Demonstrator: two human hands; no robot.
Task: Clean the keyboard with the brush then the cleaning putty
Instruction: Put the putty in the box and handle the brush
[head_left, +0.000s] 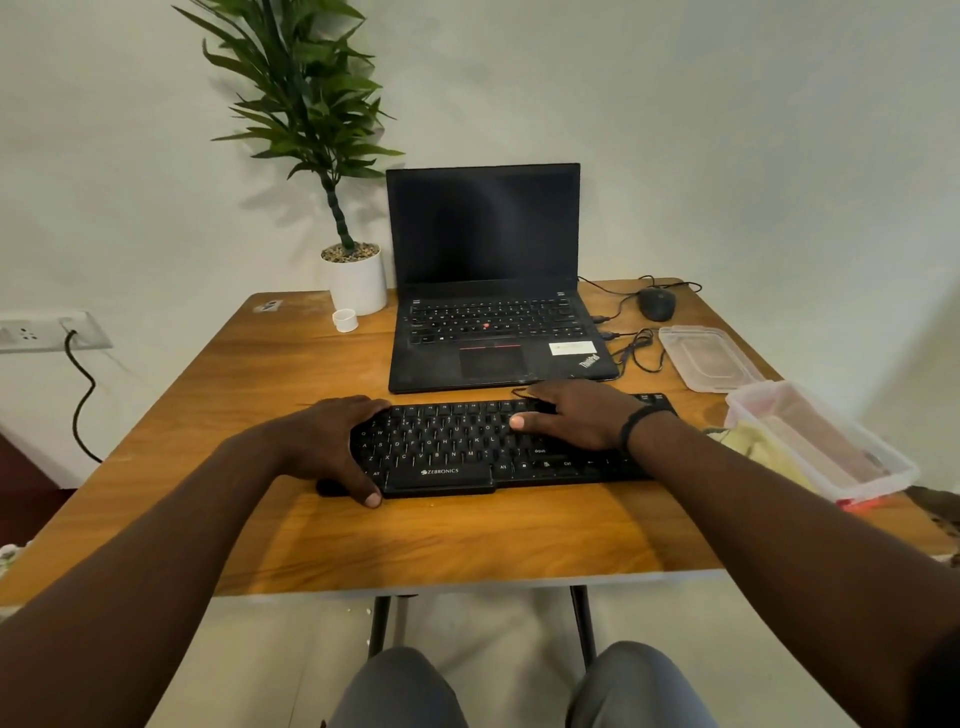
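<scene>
Left hand (332, 441) clamps keyboard (467, 447) left end; right hand (576, 415) flat, fingers spread on keys. Square keyboard to tabletop (415, 540) near edge; brush unseen.

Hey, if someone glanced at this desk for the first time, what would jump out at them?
Two hands, left and right, rest on a black Zebronics keyboard at the wooden table's near-centre. Behind it stands an open ThinkPad laptop, screen dark, with a potted plant to its left.
</scene>
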